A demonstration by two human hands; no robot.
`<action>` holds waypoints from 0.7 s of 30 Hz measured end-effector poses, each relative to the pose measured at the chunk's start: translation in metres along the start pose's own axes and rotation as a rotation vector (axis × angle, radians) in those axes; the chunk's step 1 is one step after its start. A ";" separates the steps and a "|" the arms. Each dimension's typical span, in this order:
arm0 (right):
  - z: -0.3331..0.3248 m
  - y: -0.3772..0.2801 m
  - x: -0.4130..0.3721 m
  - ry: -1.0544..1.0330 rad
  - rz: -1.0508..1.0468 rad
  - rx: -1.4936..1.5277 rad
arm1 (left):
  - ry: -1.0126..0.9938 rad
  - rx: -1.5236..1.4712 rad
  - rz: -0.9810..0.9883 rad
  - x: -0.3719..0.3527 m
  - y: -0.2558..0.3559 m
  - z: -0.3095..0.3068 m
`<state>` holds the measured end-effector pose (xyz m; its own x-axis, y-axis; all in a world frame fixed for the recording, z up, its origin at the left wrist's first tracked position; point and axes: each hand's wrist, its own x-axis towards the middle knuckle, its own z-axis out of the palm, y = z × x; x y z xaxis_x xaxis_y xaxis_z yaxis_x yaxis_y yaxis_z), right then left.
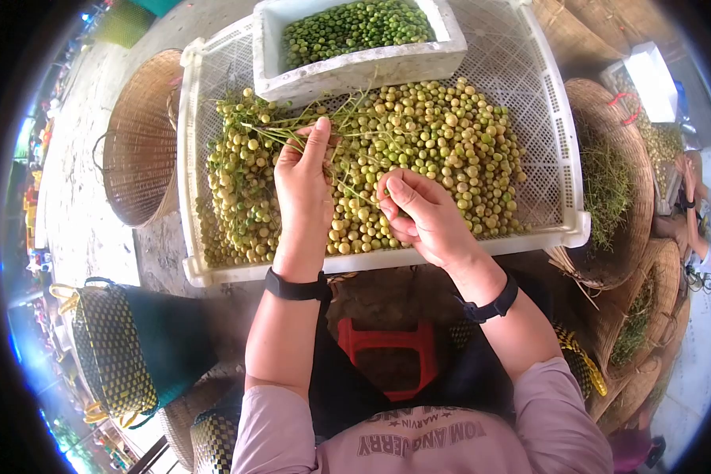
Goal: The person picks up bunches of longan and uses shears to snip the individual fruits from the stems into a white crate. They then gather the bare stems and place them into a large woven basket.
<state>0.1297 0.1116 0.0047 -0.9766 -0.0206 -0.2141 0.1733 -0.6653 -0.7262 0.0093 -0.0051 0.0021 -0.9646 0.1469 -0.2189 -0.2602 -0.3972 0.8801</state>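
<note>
My left hand (pixel 304 178) is closed around a bunch of thin green stems (pixel 280 133), thumb pointing up. To its right, my right hand (pixel 423 209) is pinched close above the fruit; whatever lies between its fingertips is too small to make out. Beneath both hands, a wide white plastic tray (pixel 565 186) holds loose round yellow-green fruits (pixel 450 130). Fruits still on their stems (pixel 241 189) lie at the tray's left. Across the tray's far side stands a white foam box (pixel 363 67) of smaller, darker green fruits (pixel 355 31).
A woven basket (pixel 142 138) stands left of the tray, and another (pixel 644 158) with green stalks stands right. A checkered bag (pixel 114 351) is at lower left. A red stool (pixel 391 340) shows below. Another person's hand (pixel 687 178) is at far right.
</note>
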 end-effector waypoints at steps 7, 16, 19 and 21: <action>-0.005 0.003 0.003 -0.055 0.064 0.174 | 0.006 -0.304 -0.383 0.001 -0.002 -0.010; 0.004 0.012 0.009 0.213 -0.039 0.027 | -0.353 -0.423 -0.503 -0.014 -0.001 0.004; 0.008 0.014 0.007 0.205 -0.027 0.058 | -0.440 -0.393 -0.552 -0.014 -0.004 0.001; 0.013 0.012 0.006 0.288 -0.061 0.115 | -0.448 -0.284 -0.487 -0.018 -0.004 0.002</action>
<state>0.1239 0.0935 0.0028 -0.9055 0.2231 -0.3611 0.0843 -0.7392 -0.6681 0.0280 -0.0040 0.0037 -0.6424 0.7003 -0.3113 -0.7159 -0.4035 0.5698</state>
